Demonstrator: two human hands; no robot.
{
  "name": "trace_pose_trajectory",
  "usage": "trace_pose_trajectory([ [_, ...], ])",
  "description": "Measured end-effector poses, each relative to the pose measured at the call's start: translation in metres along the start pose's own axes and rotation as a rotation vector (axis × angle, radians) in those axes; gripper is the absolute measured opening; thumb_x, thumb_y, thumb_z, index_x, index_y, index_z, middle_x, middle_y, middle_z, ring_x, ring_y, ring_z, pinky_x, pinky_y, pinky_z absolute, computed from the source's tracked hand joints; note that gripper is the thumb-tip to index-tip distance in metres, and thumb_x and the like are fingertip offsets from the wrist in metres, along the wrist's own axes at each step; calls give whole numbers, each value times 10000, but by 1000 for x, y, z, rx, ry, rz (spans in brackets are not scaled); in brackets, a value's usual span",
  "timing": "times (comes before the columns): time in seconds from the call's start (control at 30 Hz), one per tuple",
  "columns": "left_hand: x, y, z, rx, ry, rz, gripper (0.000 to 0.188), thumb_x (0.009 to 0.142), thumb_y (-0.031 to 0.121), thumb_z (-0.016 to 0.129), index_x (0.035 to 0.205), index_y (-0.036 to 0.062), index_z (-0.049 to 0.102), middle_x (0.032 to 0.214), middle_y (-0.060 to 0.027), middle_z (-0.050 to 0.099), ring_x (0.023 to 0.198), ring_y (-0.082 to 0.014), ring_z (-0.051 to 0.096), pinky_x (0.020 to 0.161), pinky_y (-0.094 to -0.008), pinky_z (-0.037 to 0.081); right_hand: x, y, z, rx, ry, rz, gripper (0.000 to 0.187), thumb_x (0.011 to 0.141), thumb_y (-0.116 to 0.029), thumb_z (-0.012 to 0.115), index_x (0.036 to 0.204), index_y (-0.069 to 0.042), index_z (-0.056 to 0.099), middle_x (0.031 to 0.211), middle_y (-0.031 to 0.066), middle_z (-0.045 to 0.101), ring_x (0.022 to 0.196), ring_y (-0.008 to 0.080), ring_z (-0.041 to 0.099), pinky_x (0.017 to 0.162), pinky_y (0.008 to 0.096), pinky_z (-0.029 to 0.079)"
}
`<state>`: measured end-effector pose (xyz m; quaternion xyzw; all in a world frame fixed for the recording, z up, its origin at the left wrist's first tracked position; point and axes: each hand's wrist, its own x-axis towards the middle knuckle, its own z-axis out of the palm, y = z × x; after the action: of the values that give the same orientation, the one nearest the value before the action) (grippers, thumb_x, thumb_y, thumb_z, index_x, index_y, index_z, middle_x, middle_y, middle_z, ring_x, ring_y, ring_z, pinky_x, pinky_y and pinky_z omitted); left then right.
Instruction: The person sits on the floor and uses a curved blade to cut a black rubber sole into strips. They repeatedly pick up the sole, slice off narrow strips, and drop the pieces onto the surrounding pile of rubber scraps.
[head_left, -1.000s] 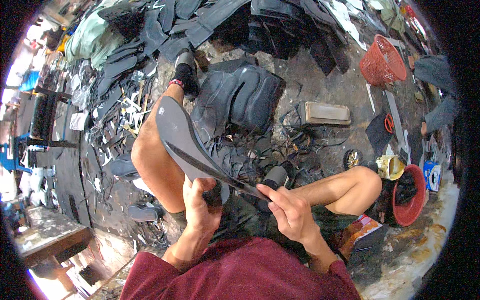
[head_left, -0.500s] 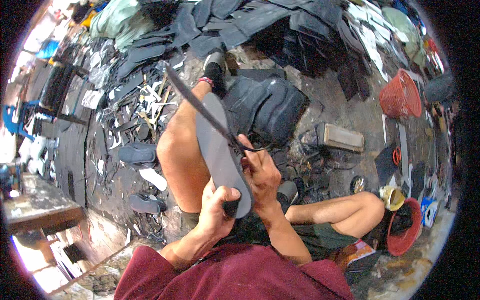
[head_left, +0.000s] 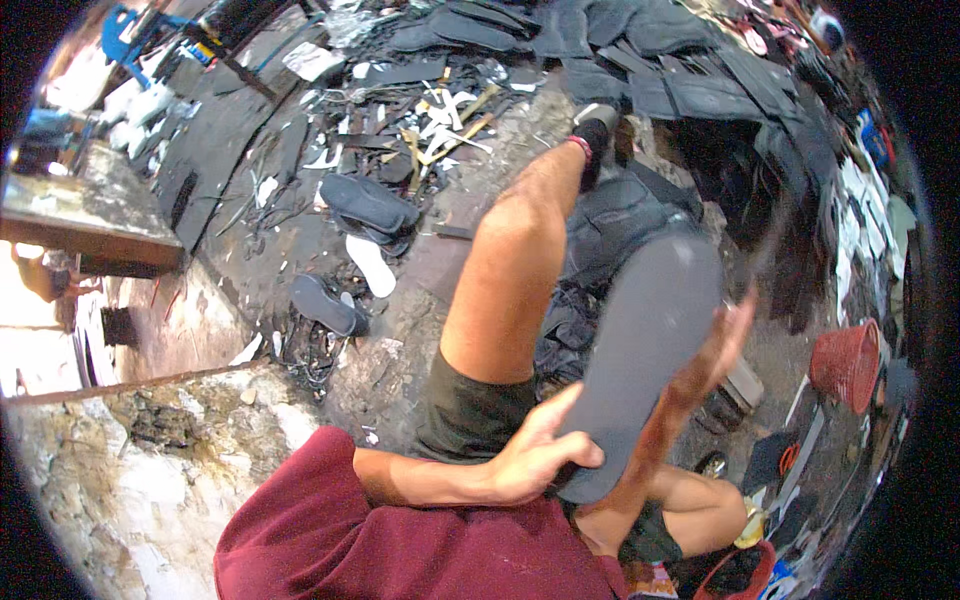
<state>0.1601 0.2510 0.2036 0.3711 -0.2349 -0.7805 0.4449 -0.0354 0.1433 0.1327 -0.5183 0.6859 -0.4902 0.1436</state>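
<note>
my left hand (head_left: 540, 455) is closed on the narrower lower end of the grey sole (head_left: 655, 340), thumb pressed flat across its upper face, fingers passing behind it. the sole stands tilted in front of me, right of my left leg (head_left: 505, 290), its broad end pointing up and away. my right hand (head_left: 725, 340) is beyond the sole's right edge, fingers extended and blurred; i cannot tell whether it has hold of anything.

work area: the floor (head_left: 385, 370) is dark, rough and stained. left of my leg lie a stack of dark soles (head_left: 368, 208), a white sole-shaped piece (head_left: 370, 266) just below it, and a separate dark sole (head_left: 325, 303). above these, white and tan offcuts (head_left: 450, 125) are scattered.

far side: dark sheets (head_left: 690, 85) are heaped across the floor, beyond my left foot. right side: white scraps (head_left: 865, 225), a red basket (head_left: 847, 365), orange-handled scissors (head_left: 788, 458) and, at the lower edge, a red tub (head_left: 765, 575).

left side: a low wooden table (head_left: 100, 235), with a pale, patchy ledge (head_left: 150, 480) nearer to me. a blue frame (head_left: 125, 42) stands at the upper left.
</note>
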Motion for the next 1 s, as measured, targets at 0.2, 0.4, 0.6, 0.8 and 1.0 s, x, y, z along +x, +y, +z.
trace_pose_trajectory([
  [0.2, 5, 94, -122, 95, 702, 778, 658, 743, 11, 536, 1391, 36, 426, 1332, -160, 548, 1148, -310, 579, 985, -369, 469, -41, 46, -78, 458, -3, 597, 311, 1017, -376, 516, 1196, -122, 523, 938, 40, 609, 670, 98, 535, 588, 251, 461],
  [0.4, 49, -6, -400, 655, 1815, -161, 840, 714, 250, 789, 1473, 211, 430, 1442, -141, 436, 1355, -400, 329, 1069, -513, 346, -71, 34, -91, 527, 70, 668, 292, 1041, -414, 461, 1060, -127, 512, 778, 1, 517, 593, 93, 463, 507, 240, 406],
  [0.6, 85, -13, -411, 1018, 2008, 164, 906, 667, 478, 866, 1435, 201, 473, 1522, -264, 316, 1412, -479, 253, 1111, -579, 287, -51, -1, -211, 422, 325, 754, 454, 1005, -537, 464, 1078, -100, 565, 863, 4, 541, 639, 98, 473, 543, 243, 404],
  [0.8, 92, 133, -145, 673, 1047, 1285, 385, 909, 26, 619, 1273, -73, 545, 1348, -181, 569, 1213, -256, 559, 1039, -360, 432, -22, 36, -388, -90, 602, 246, 501, 971, -444, 544, 1264, -37, 548, 1209, 140, 551, 970, 241, 591, 831, 379, 521],
  [1.0, 212, 22, -5, 1186, 319, 815, 329, 835, 80, 732, 1154, 32, 664, 1216, -92, 655, 1117, -191, 603, 947, -321, 470, -34, 199, -246, 288, 387, 701, 362, 951, -267, 630, 1239, -52, 585, 820, 46, 619, 656, 144, 564, 584, 300, 482],
])
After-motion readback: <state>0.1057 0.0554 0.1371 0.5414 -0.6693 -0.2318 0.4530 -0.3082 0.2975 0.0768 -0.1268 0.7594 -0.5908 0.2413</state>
